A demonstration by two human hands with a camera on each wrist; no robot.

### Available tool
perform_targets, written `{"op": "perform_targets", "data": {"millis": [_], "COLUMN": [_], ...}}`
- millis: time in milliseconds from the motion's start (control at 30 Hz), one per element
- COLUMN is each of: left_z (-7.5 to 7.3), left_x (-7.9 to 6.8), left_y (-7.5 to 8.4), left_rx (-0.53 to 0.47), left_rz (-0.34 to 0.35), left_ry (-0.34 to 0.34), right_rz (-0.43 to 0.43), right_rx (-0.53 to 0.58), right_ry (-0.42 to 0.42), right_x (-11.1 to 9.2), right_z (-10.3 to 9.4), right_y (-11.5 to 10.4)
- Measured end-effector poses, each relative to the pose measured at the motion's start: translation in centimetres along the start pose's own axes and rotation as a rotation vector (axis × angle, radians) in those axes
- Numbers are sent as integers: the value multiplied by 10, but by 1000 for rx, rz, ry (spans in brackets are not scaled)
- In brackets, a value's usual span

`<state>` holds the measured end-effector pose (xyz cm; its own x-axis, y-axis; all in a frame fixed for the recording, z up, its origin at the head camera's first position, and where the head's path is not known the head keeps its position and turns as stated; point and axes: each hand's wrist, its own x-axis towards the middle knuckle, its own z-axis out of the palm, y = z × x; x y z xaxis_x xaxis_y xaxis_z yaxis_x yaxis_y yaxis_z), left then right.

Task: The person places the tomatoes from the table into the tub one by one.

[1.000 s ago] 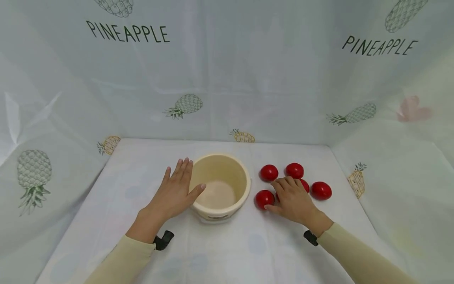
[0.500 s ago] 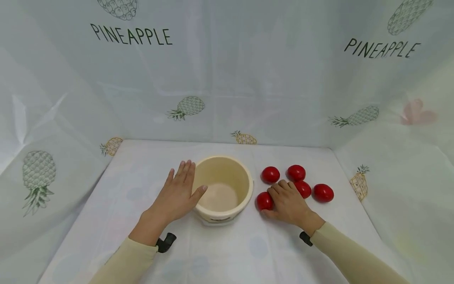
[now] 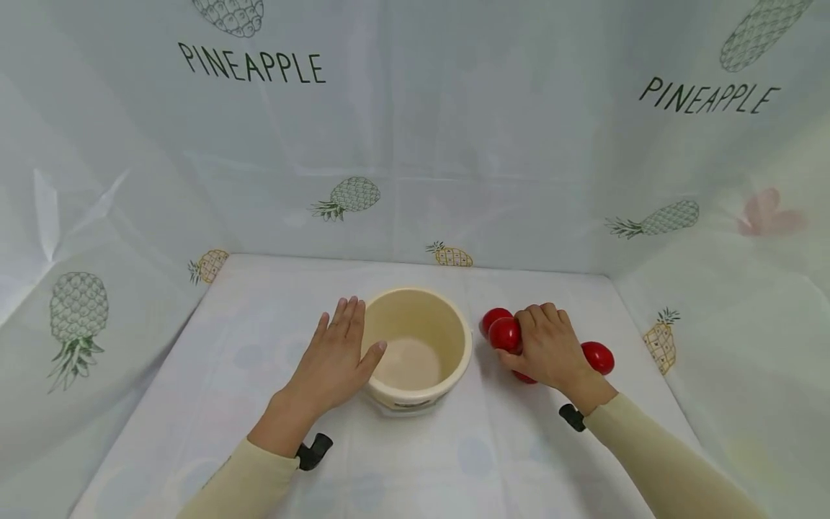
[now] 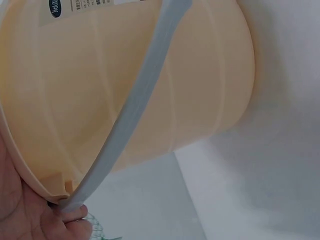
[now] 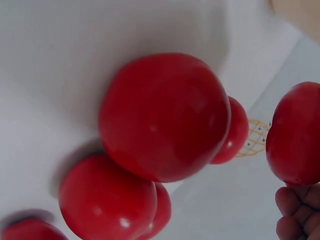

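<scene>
My right hand [image 3: 551,349] grips a glossy red tomato [image 3: 505,335] between thumb and fingers. In the right wrist view, this held tomato [image 5: 296,135] is lifted off the table, with curled fingertips [image 5: 289,201] beneath it. Below and around this hand lie more red tomatoes: one behind [image 3: 496,317], one to the right [image 3: 598,357] and one partly covered under the palm [image 3: 522,377]. My left hand [image 3: 333,367] rests with straight fingers along the left rim of a cream bucket [image 3: 415,396]. Nothing shows inside the bucket.
The bucket's grey handle [image 4: 132,107] hangs down its outer side, and a printed label [image 4: 75,7] is on its wall. A white patterned cloth [image 3: 415,476] covers the table. Pineapple-print curtains [image 3: 493,144] enclose the back and sides.
My right hand has closed round the near-left tomato and raised it from the table, uncovering another tomato beneath. The left hand stays at the bucket's rim. The head view has shifted slightly.
</scene>
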<state>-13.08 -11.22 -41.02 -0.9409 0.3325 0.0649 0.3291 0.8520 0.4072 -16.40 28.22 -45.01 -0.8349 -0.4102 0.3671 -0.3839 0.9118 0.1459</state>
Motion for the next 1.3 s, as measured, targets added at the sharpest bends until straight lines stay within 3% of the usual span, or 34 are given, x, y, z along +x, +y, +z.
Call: {"op": "perform_targets", "data": {"millis": [200, 367, 500, 633, 800, 967, 1133, 1300], "left_z": [-2, -10, -13, -13, -10, -6, -6, -10], "left_x": [0, 1, 5, 11, 12, 10, 11, 13], "left_y": [-3, -7, -7, -4, -3, -7, -9, -10], "left_rx": [17, 43, 61, 85, 106, 133, 128, 123], "left_rz": [16, 41, 56, 64, 52, 44, 41, 37], "left_ry": [8, 17, 22, 0, -22, -15, -35, -61], "right_rz": [13, -12, -31, -27, -59, -125, -281, -394], "right_rx": [10, 20, 26, 45, 97, 157, 163, 122], "right_ry": [14, 123, 170, 157, 160, 91, 21, -50], "right_x": [7, 20, 38, 59, 83, 105, 118, 121], "right_z": [-5, -18, -33, -51, -67, -72, -63, -45], "right_y": [4, 13, 15, 8, -16, -57, -95, -116]}}
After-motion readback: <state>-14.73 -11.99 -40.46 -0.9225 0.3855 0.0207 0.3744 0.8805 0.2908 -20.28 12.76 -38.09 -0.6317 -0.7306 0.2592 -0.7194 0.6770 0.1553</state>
